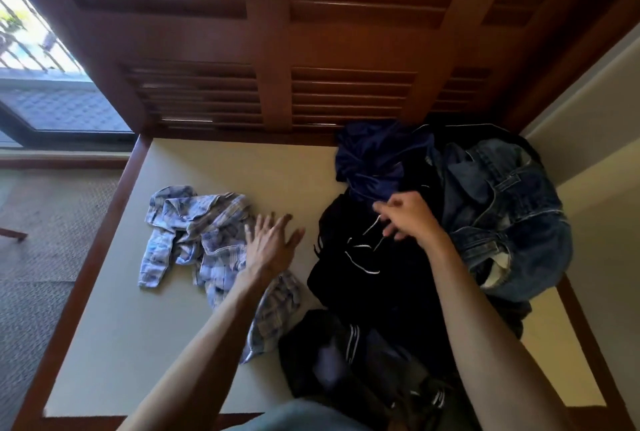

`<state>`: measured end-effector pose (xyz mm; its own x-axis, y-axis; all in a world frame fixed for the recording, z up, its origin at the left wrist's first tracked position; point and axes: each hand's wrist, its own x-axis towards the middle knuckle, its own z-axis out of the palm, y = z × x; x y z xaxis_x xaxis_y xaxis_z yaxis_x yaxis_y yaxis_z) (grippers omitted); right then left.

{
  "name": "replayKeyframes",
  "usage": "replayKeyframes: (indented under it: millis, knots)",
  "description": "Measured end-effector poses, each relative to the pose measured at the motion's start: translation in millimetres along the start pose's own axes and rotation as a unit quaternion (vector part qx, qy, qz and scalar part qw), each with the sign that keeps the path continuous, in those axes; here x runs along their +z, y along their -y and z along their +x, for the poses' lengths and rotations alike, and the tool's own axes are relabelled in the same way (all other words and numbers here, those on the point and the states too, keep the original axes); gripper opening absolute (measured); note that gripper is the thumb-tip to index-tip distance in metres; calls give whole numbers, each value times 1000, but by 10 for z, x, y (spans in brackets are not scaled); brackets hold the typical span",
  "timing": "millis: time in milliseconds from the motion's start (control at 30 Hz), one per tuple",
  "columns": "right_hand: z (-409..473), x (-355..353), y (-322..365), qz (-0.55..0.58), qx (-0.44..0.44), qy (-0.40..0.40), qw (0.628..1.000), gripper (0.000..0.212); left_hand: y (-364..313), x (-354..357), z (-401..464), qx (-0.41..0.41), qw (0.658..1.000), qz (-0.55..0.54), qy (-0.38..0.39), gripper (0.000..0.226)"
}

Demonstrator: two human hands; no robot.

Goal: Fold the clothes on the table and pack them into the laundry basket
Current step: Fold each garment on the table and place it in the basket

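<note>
Two hands, left hand [272,246] and right hand [410,217], over one table [145,326] carrying one plaid shirt [194,233], one navy garment [374,156], one pair of jeans [502,212] and dark clothes [374,295], uncountable.

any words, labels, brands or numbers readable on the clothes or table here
None can be read.
Denim garment: no label text visible.
Black garment with the white drawstring: no print shows.
Plaid shirt: pattern only.
Table: bare surface, no markings.

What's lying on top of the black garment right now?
A white drawstring lies across the black garment; the right hand reaches over it, and navy fabric overlaps its far edge. What lies beneath is hidden.
</note>
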<state>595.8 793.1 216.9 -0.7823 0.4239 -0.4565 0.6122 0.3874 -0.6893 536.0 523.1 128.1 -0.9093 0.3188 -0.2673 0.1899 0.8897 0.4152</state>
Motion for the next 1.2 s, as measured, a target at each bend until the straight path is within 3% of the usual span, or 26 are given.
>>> replayKeyframes:
  millis: [67,167,200,333,400,467,533,600,633,700,767,800,867,933,1000,1067,1133,1200]
  knots:
    - [395,-24,56,-40,-43,-80,995,27,-294,77,59,32,999,-23,6,58]
    - [866,144,-75,-100,-51,-45,993,73,-587,254,150,60,995,-37,63,60]
    - [979,237,-174,-101,-35,-29,994,78,-651,329,153,68,993,-49,88,61]
    - [1102,550,-398,-120,-5,-72,990,38,-756,681,68,81,964,-158,199,62]
    - [927,647,-268,-147,-87,-120,978,28,-739,684,84,45,948,-221,224,66]
    - [580,764,-126,-158,-245,-157,944,23,-703,496,150,-25,907,-388,162,81]
    - [135,928,-54,-88,-351,-135,922,19,-627,134,231,-107,832,-540,67,78]
    - [-329,1107,-69,-17,-356,-24,934,17,-439,-199,353,-164,748,-641,58,71]
    - [-550,1190,-67,-8,-335,66,940,17,-330,-352,373,-170,745,-639,85,76]
    - [-917,1364,-70,-24,-293,234,927,17,-165,-490,355,-135,817,-538,154,83]
    - [-1111,1503,-79,-23,-274,317,908,14,-88,-500,258,-91,887,-418,174,53]
    - [-1135,1539,-74,-16,-270,314,910,13,-19,-472,207,-68,915,-367,155,42]
    - [-1059,1567,-71,-2,-265,209,941,15,174,-431,134,-27,957,-267,111,39]
    - [-850,1573,-110,26,-277,33,960,16,346,-433,39,6,974,-201,100,34]
    - [-598,1582,-98,14,-263,-94,960,15,441,-465,-48,42,979,-167,105,26]
    - [-364,1615,27,-6,-237,-104,966,12,463,-532,-143,63,970,-199,123,23]
    - [-180,1703,196,-1,-209,-45,977,9,507,-580,-179,56,956,-259,125,24]
    - [-27,1859,265,-16,-182,-2,983,6,614,-572,-129,47,974,-210,70,29]
